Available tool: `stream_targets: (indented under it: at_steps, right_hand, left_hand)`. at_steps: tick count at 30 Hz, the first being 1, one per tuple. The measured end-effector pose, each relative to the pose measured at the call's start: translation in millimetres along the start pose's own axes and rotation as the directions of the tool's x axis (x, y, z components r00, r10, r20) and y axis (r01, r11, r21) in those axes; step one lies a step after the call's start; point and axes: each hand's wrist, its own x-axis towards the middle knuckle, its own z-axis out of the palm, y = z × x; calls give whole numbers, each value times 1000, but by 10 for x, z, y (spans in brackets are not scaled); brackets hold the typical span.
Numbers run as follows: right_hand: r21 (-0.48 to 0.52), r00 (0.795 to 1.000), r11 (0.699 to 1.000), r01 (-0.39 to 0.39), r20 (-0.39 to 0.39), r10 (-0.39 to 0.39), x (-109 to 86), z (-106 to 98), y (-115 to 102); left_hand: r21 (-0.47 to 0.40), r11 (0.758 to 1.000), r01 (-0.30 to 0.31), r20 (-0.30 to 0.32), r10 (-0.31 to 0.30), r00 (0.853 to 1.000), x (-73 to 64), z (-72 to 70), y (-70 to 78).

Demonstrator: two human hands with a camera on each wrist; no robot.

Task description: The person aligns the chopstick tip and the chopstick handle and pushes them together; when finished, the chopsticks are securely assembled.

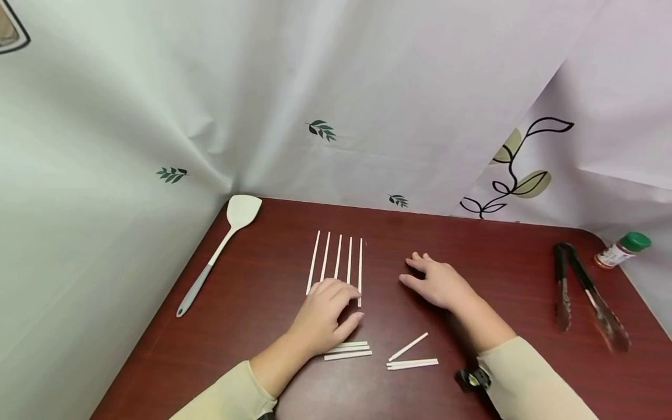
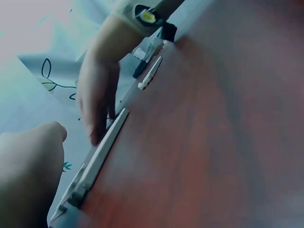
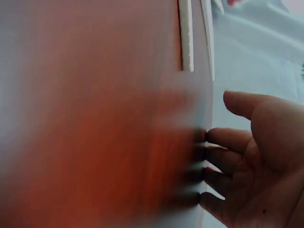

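Note:
Several thin white sticks (image 1: 338,256) lie side by side in a row on the dark red table. My left hand (image 1: 322,318) is over their near ends, its fingers loosely bent; whether the fingertips touch the sticks is unclear. Partly beneath that hand lies a group of white sticks (image 1: 348,355) pointing sideways. To its right is another small group of white sticks (image 1: 415,364), with one stick (image 1: 408,347) set at a slant. My right hand (image 1: 440,284) is right of the row with fingers spread and nothing held; in the right wrist view its fingertips (image 3: 211,135) meet the tabletop.
A white spatula with a grey handle (image 1: 195,290) lies at the left table edge. Black-handled metal tongs (image 1: 589,286) and a green-capped bottle (image 1: 615,255) are at the right. White patterned cloth (image 1: 357,157) hangs behind the table (image 1: 252,256).

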Motion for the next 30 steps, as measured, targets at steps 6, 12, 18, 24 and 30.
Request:
stream_targets:
  at_steps: [6,12,18,24,30]
  right_hand:
    - [40,997,999,8,-78,-4,-377,13,183]
    - [50,981,997,51,-192,-40,-495,138,265]
    - [-9,930,996,88,-357,-86,-617,388,295]
    - [9,904,983,182,-395,-163,-741,443,315]
    - [43,839,919,392,-425,-339,-839,539,267]
  left_hand:
    - [-61,997,-51,-22,49,999,-141,-96,12]
    - [-131,990,-58,1,59,998,-240,-139,1]
    - [-162,984,-78,31,84,996,-330,-177,3]
    - [-141,988,-69,60,78,995,-364,-168,3]
    - [-116,988,-99,93,110,990,-373,-185,10]
